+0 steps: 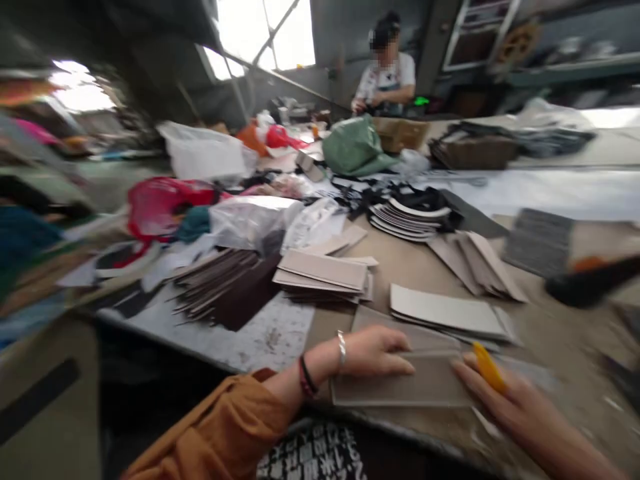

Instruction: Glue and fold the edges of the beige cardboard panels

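Note:
My left hand (pixel 375 353) lies on a flat taupe panel (pixel 390 390) near the table's front edge. Its thumb and fingers point right and are slightly apart. At the panel's right end, the fingertips of my right hand (pixel 500 393) touch its edge. A yellow tool (pixel 489 369), perhaps a cutter handle, is held in that hand; its working end is hidden. Just behind the panel is a stack of pale rectangular pieces (pixel 445 310).
Stacks of beige pieces (pixel 323 270), dark strips (pixel 215 280) and curved pieces (pixel 410 217) crowd the table. A dark object (pixel 595 283) lies right. Behind are plastic bags (pixel 250 220) and a green bag (pixel 355 145). Another person (pixel 387 73) works at the back.

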Tool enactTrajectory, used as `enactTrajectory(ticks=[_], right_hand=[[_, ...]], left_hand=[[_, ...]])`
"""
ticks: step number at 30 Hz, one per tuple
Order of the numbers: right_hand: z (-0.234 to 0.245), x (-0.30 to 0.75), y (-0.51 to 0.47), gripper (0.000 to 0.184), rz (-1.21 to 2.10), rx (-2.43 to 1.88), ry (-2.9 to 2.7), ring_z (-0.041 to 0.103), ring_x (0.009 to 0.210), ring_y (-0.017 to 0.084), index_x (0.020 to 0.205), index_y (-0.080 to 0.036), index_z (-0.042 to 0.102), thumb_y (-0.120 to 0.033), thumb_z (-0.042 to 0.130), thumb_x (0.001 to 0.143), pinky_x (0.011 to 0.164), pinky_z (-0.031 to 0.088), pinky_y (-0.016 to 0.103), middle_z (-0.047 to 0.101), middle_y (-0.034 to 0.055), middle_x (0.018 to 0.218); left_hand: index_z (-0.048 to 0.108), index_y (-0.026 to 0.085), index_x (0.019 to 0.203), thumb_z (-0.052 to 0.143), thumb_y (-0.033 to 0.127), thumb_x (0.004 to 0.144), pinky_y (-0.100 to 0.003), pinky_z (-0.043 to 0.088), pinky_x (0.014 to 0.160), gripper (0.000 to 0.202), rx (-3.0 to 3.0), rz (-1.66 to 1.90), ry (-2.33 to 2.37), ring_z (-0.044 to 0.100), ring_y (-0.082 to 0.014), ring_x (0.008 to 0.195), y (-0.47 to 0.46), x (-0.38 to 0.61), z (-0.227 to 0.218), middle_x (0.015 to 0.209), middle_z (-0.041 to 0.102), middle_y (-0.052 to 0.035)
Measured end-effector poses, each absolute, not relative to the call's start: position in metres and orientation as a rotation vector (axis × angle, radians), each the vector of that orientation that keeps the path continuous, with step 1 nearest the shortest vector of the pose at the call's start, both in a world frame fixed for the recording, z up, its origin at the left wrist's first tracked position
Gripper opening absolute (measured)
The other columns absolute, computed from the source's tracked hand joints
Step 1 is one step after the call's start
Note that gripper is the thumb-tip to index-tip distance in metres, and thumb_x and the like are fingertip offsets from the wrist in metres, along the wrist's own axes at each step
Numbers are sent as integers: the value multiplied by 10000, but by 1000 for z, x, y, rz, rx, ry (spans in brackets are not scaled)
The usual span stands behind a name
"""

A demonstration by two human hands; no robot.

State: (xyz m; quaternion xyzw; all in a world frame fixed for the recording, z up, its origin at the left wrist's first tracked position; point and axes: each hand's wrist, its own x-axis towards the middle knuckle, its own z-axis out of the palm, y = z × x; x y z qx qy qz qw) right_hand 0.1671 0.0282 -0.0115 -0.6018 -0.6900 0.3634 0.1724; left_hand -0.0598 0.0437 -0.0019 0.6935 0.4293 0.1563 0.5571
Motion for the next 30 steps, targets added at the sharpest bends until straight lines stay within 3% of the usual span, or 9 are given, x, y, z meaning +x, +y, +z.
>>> enactTrajectory(ticks=[2, 5, 12, 18, 22, 26, 30], right_hand=[[-14, 183, 12, 350, 1228, -1743, -1850, 452, 545, 118, 677, -191, 494, -491, 450, 850, 506, 375, 243, 473, -19, 600], [-12, 189, 7, 369, 1558, -1612, -1631, 333, 469, 90, 703, -193, 433, -541, 421, 828, 450, 278, 229, 370, -58, 528], [-15, 187, 7, 451, 1732, -1579, -1453, 288, 424, 61, 662, -167, 466, -599, 446, 790, 415, 215, 210, 360, -69, 477], [-27, 183, 6, 418, 1632, -1627, -1449, 308, 428, 61, 620, -174, 465, -562, 479, 776, 412, 235, 200, 373, -60, 482], [-28, 182, 11, 419, 1614, -1699, -1329, 301, 395, 64, 629, -174, 479, -563, 446, 781, 405, 234, 205, 376, -64, 452], [-27, 196, 18, 465, 1467, -1902, -1505, 360, 401, 94, 589, -168, 527, -544, 368, 811, 438, 284, 231, 402, -35, 434], [-27, 212, 23, 471, 1151, -2090, -1749, 430, 463, 136, 543, -188, 528, -507, 332, 829, 503, 320, 264, 464, 1, 470]], left_hand=[[599, 125, 854, 575, 257, 799, -314, 459, 725, 145, 1631, 276, 915, 555, -155, 769, 53, -37, -16, 809, 593, -8], [592, 132, 855, 530, 282, 787, -260, 429, 683, 176, 1575, 246, 887, 535, -138, 749, 59, -30, -26, 812, 602, -3], [555, 128, 868, 527, 341, 769, -246, 419, 672, 236, 1439, 256, 881, 508, -110, 696, 57, -35, -31, 783, 578, 3], [577, 139, 929, 464, 328, 821, -262, 443, 729, 245, 1582, 245, 848, 554, -139, 782, 60, -31, -34, 874, 614, -23], [562, 163, 1041, 488, 339, 841, -312, 430, 848, 277, 1972, 336, 1096, 564, -186, 923, 60, -34, -35, 993, 632, -52], [479, 103, 1174, 636, 390, 751, -397, 343, 996, 535, 2337, 361, 1280, 453, -263, 1131, 59, -39, -46, 1183, 539, -136], [410, 111, 1238, 708, 404, 673, -452, 300, 1029, 704, 2420, 243, 1338, 378, -304, 1213, 56, -39, -58, 1286, 454, -162]])
